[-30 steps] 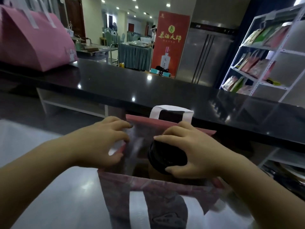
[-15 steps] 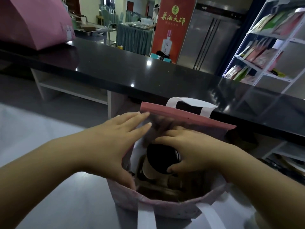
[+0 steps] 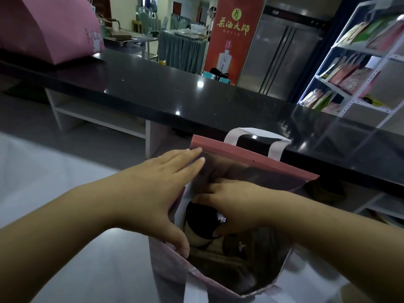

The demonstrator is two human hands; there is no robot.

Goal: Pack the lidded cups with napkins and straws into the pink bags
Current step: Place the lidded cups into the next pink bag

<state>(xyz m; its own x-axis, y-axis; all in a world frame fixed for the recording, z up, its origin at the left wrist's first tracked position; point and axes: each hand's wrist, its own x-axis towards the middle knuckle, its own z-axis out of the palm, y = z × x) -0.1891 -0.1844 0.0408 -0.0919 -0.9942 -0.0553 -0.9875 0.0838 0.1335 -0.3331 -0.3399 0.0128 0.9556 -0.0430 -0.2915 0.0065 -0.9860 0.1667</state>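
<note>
Holding a lidded cup [image 3: 199, 218] inside an open pink bag [image 3: 251, 159] at the lower centre of the frame.
The right hand [image 3: 238, 206] reaches down into the bag, fingers and thumb curled round the cup's black lid; the cup sits in the bag's left part, below the rim. The left hand [image 3: 153, 193] lies with straight fingers flat against the bag's left wall, thumb over the near left edge, grasping nothing. A white handle [image 3: 275, 147] loops up from the bag's far wall. Behind the bag a black counter [image 3: 153, 90] crosses the frame, with a second pink bag [image 3: 50, 29] on it at the upper left. A red banner [image 3: 234, 36] stands at the upper centre, a white shelf [image 3: 349, 99] of packets at the right.
</note>
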